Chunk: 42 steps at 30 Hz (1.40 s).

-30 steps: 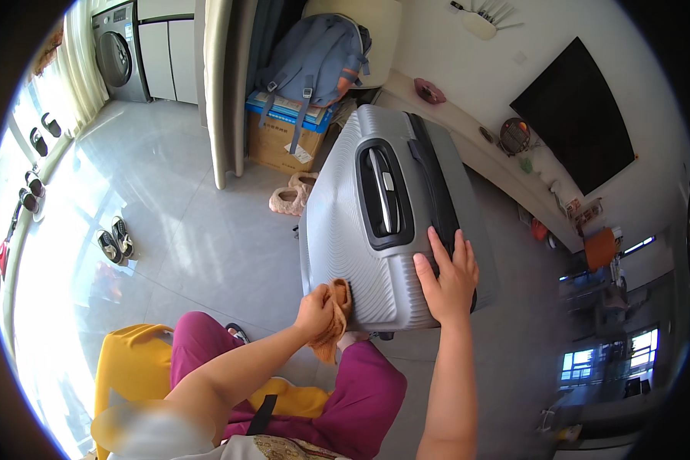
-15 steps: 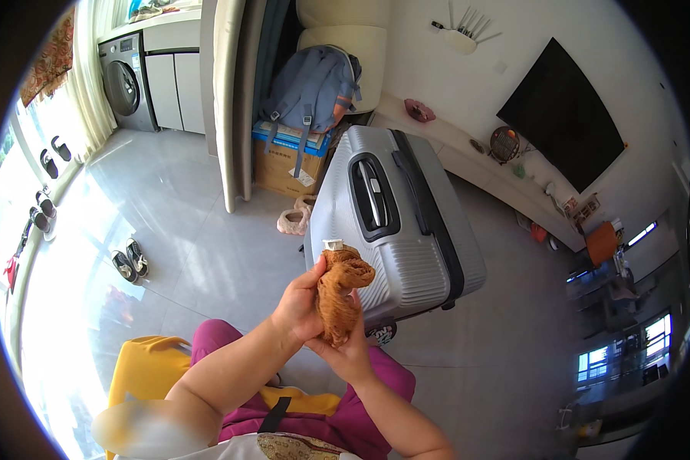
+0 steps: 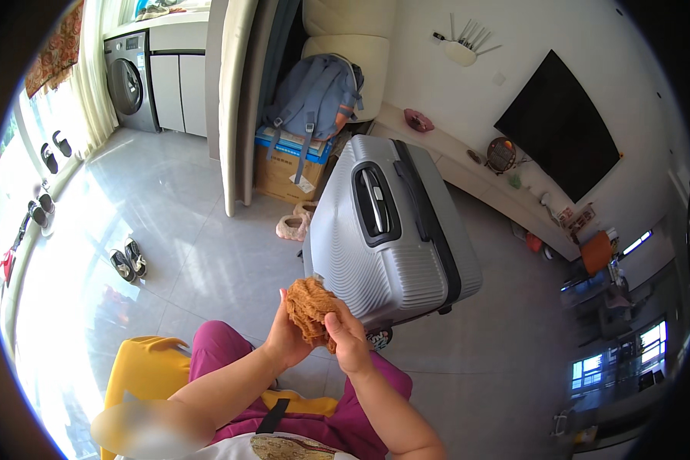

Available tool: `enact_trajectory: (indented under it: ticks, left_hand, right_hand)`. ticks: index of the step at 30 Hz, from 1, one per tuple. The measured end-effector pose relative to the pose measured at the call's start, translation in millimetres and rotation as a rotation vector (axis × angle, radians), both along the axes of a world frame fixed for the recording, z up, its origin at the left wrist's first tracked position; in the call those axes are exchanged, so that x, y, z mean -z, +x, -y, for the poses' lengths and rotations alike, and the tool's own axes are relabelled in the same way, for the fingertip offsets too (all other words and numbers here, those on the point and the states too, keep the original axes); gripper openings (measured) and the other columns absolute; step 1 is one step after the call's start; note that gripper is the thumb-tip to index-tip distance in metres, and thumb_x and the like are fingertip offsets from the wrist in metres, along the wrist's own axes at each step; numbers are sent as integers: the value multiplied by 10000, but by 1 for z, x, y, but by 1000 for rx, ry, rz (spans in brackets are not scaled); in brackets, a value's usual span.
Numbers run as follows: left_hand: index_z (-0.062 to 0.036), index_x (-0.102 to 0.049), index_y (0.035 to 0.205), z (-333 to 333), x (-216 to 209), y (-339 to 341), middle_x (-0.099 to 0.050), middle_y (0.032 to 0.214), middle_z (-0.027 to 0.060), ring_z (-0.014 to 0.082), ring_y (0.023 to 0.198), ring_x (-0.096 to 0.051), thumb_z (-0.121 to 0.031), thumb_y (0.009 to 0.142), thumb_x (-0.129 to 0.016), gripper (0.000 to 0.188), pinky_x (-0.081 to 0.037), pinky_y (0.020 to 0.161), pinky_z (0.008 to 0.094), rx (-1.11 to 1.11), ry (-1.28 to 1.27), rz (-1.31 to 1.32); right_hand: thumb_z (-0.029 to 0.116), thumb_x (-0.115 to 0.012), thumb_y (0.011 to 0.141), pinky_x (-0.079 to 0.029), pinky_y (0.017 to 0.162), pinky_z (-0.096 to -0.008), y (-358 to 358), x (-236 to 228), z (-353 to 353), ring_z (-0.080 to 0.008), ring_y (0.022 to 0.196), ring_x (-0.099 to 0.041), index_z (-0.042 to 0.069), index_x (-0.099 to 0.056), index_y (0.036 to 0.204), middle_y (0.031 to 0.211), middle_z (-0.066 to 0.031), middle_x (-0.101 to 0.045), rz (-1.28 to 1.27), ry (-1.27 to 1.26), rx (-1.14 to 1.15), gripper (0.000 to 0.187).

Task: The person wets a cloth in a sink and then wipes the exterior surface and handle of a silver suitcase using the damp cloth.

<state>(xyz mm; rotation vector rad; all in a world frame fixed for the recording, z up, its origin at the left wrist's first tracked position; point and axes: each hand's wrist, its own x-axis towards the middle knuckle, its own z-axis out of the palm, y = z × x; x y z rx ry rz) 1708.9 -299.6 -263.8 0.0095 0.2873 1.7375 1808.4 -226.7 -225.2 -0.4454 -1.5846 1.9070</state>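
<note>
Dark shoes (image 3: 136, 259) on grey floor (image 3: 199, 276); the left hand (image 3: 285, 336), partly curled, holds one side of a bunched brown cloth (image 3: 308, 308); the right hand (image 3: 349, 343) grips its other side, thumb on top; just beyond the cloth stands a grey suitcase (image 3: 345, 253); far right, a black television (image 3: 561, 126)

Left hand (image 3: 285, 340) and right hand (image 3: 350, 345) holding brown cloth (image 3: 308, 308) (bunched), silver suitcase (image 3: 414, 264) beyond

Daylight is pouring through the left window glass (image 3: 24, 130), blowing out nearby floor tiles (image 3: 92, 253) to white glare. Far right is running dim, small windows (image 3: 653, 343) glowing. Fisheye is bowing edges; black vignette's ringing them. Oval blur is smudging lower left.
</note>
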Motion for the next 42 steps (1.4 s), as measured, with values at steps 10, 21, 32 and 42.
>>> enact_trajectory:
  ticks: [10, 21, 32, 42]
  left_hand:
    - [-89, -449, 1340, -38, -10, -17, -580, 1228, 116, 287, 1103, -613, -215, 966, -515, 401, -526, 922, 461, -94, -190, -251]
    - [20, -564, 1092, -167, 52, 29, -518, 1007, 218, 402, 949, -528, -134, 854, -599, 287, -439, 847, 441, -891, -448, -1295]
    - [-25, -607, 1114, -225, 11, -61, -663, 1005, 199, 343, 925, -639, -287, 896, -649, 344, -488, 837, 395, -652, -546, -1020]
    - [-19, -604, 1098, -222, 169, -72, -674, 1030, 241, 410, 992, -638, -388, 910, -607, 414, -493, 842, 466, -250, -1150, -1109]
  right_hand:
    - [501, -705, 793, -287, 1053, -610, -2, -58, -112, -397, 1351, -341, 54, -504, 1326, 1448, -237, -373, 717, 1378, 598, 725]
    - [415, -740, 701, -208, 1108, -634, 19, -65, -128, -396, 1439, -220, 102, -236, 1518, 1558, -202, -251, 1258, 1308, 339, 1009]
    - [400, -776, 671, -228, 1081, -657, 21, -61, -134, -434, 1425, -219, 78, -229, 1512, 1550, -222, -244, 1259, 1321, 294, 1053]
    - [424, -760, 660, -211, 1079, -661, 27, -66, -137, -449, 1417, -231, 59, -258, 1503, 1547, -223, -255, 1220, 1329, 240, 1047]
